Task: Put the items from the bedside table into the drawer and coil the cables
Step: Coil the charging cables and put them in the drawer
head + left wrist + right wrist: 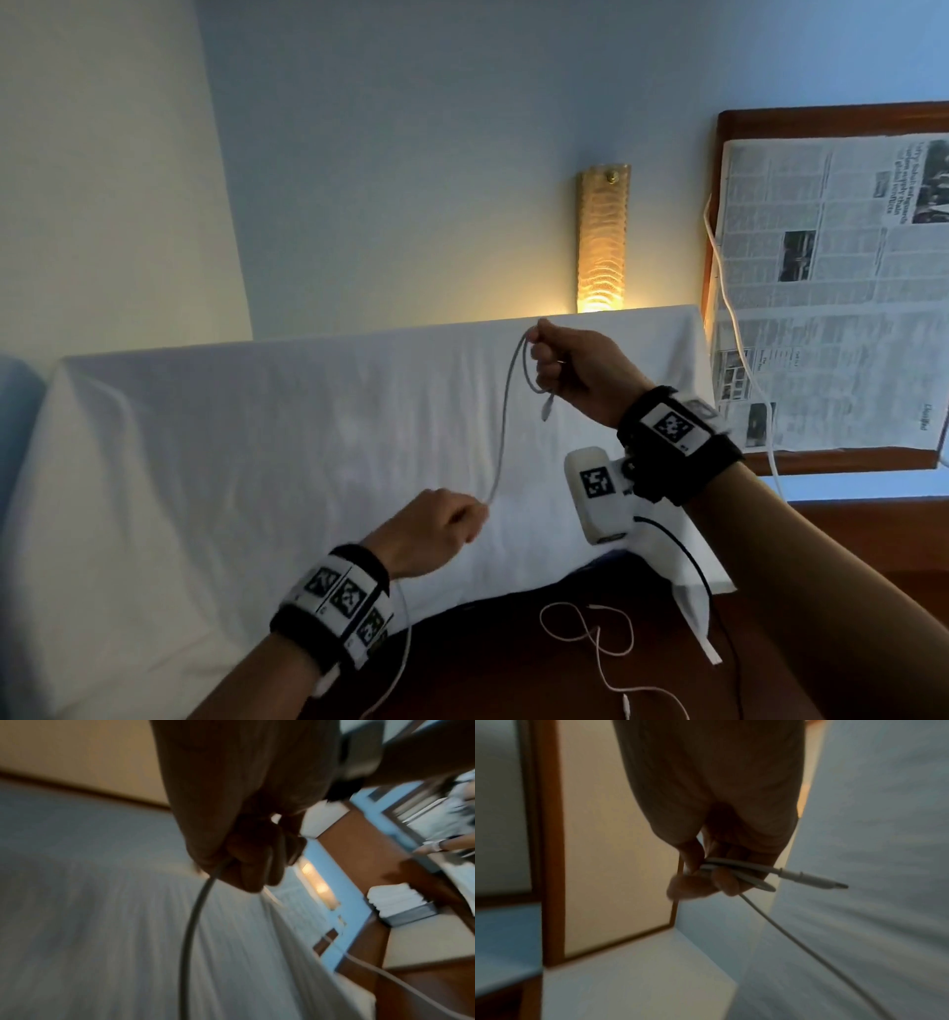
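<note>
The right hand [575,372] is holding the grey cable [506,411] up in front of the white bed [205,462], its fingers [727,882] curling round a small loop of it, and the plug end [813,879] is sticking out past the fingers in the right wrist view. From that loop the cable is hanging down in a slack curve to the left hand [436,529], which is sitting lower and nearer the person, fingers [246,866] clenching round the strand as it is passing through the fist; the left wrist view is blurred but is showing the cable trailing down out of the grip. Below the hands, a second, thinner white cable [601,647] is lying in loose tangles on the dark wooden floor [513,683] beside the bed. Over on the right, a newspaper [832,288] is covering the brown bedside counter [801,118], and a white cord [739,334] is running across its left edge. A wall lamp [603,241] is glowing amber behind the bed.
</note>
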Action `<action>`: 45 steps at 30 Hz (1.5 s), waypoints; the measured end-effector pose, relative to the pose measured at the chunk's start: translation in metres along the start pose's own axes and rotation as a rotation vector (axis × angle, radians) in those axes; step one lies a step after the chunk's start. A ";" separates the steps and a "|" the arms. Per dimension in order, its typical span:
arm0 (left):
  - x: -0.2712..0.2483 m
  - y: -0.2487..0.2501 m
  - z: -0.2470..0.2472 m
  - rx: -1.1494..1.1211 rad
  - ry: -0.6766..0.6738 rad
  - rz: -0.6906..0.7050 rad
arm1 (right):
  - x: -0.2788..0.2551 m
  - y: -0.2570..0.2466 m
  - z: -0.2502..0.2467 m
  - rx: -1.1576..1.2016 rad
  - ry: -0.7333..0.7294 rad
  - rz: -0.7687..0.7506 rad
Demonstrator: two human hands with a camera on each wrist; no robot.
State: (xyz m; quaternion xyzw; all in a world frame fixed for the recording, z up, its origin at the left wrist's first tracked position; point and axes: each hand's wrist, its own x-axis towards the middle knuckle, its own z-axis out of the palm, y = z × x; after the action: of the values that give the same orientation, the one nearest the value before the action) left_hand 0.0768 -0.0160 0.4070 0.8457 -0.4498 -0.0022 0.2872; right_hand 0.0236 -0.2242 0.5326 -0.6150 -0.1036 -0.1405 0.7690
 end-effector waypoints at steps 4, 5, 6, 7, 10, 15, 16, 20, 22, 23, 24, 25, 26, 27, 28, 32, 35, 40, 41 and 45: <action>0.005 0.069 -0.055 0.115 -0.151 0.184 | -0.005 0.011 0.013 -0.319 -0.032 -0.018; 0.007 0.079 -0.070 0.101 -0.110 0.217 | -0.007 0.011 0.016 -0.326 -0.055 -0.017; 0.009 0.085 -0.083 0.091 -0.043 0.247 | -0.010 0.010 0.018 -0.329 -0.074 -0.022; 0.013 0.089 -0.094 0.085 0.043 0.276 | -0.012 0.009 0.020 -0.335 -0.091 -0.031; 0.025 0.088 -0.115 0.084 0.297 0.332 | -0.017 0.003 0.025 -0.355 -0.132 -0.056; 0.041 0.080 -0.120 0.101 0.543 0.323 | -0.022 -0.004 0.033 -0.348 -0.124 -0.074; 0.042 0.077 -0.118 0.094 0.570 0.313 | -0.023 -0.003 0.035 -0.343 -0.118 -0.074; 0.047 0.064 -0.106 0.056 0.604 0.281 | -0.023 0.003 0.037 -0.265 -0.110 -0.041; 0.048 0.059 -0.099 0.018 0.614 0.270 | -0.023 0.004 0.038 -0.175 -0.143 -0.008; 0.048 0.056 -0.095 -0.010 0.620 0.263 | -0.022 0.005 0.038 -0.122 -0.167 0.015; 0.050 0.054 -0.092 -0.043 0.626 0.251 | -0.023 0.004 0.038 -0.067 -0.196 0.044; 0.051 0.051 -0.088 -0.082 0.626 0.231 | -0.022 0.004 0.037 -0.010 -0.225 0.076; 0.052 0.048 -0.084 -0.121 0.618 0.207 | -0.022 0.003 0.036 0.049 -0.249 0.106; 0.053 0.044 -0.079 -0.161 0.605 0.181 | -0.022 0.003 0.034 0.114 -0.266 0.134; 0.052 0.039 -0.074 -0.205 0.593 0.154 | -0.023 0.003 0.032 0.186 -0.280 0.157; 0.041 0.003 -0.035 -0.291 0.564 0.077 | -0.023 -0.007 0.018 0.446 -0.254 0.159; 0.018 -0.027 0.006 -0.234 0.536 0.035 | -0.019 -0.019 -0.002 0.505 -0.116 0.092; -0.001 0.007 0.018 0.018 0.168 0.245 | -0.013 -0.001 -0.005 0.089 0.046 0.023; 0.001 0.023 0.010 0.069 0.138 0.289 | -0.013 0.006 -0.002 -0.040 0.062 -0.001; 0.013 0.063 -0.036 0.146 0.257 0.412 | -0.020 0.018 0.004 -0.341 0.069 -0.048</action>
State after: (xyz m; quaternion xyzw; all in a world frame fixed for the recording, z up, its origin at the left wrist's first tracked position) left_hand 0.0465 -0.0360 0.4709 0.7481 -0.5714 0.1963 0.2744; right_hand 0.0114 -0.2146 0.5105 -0.7287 -0.0663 -0.1953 0.6530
